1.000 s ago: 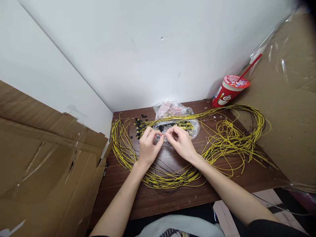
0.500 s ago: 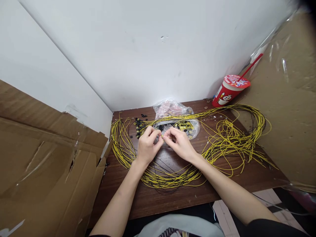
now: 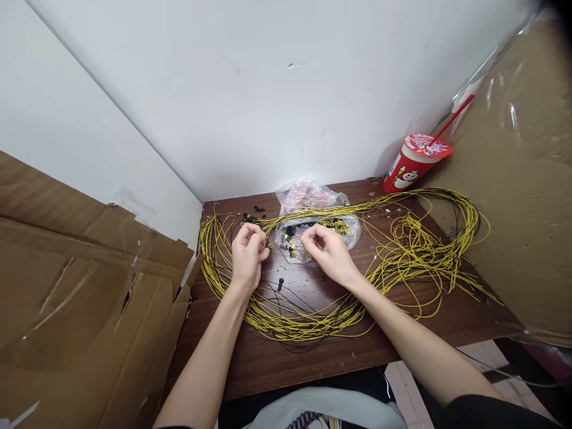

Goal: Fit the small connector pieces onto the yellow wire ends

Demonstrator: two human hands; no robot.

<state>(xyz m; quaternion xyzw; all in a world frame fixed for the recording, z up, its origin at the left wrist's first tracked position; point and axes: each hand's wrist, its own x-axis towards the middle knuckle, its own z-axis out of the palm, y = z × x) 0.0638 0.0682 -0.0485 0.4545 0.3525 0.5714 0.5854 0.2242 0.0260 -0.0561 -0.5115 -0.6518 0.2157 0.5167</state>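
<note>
At the far left stands a creased sheet of brown cardboard (image 3: 89, 322), its edge beside the dark brown wooden tabletop (image 3: 250, 375). A large loop of thin yellow and black wires (image 3: 290, 326) begins along the tabletop's left side, sweeps across the front beneath the wrists and also runs along the back. Inside its left part is the left hand (image 3: 246, 255), back of the hand up, with the fingers curled in toward the thumb; a tiny black-and-yellow piece (image 3: 269, 245) shows right at its fingertips, but whether they grip it cannot be told. A few small black plastic parts (image 3: 259, 209) lie just behind that hand. To its right, a short black plastic plug (image 3: 280, 284) lies on the tabletop, between the two wrists. Next comes a clear plastic bag (image 3: 356, 229) with small black and yellow parts in it, and behind it another clear bag with pinkish contents (image 3: 308, 194). The right hand (image 3: 330, 253) is over the front bag, thumb and forefinger brought close together; what they hold, if anything, is too small to make out. Farther right, loose wires lie tangled, with a red paper cup (image 3: 409, 170) behind them.
</note>
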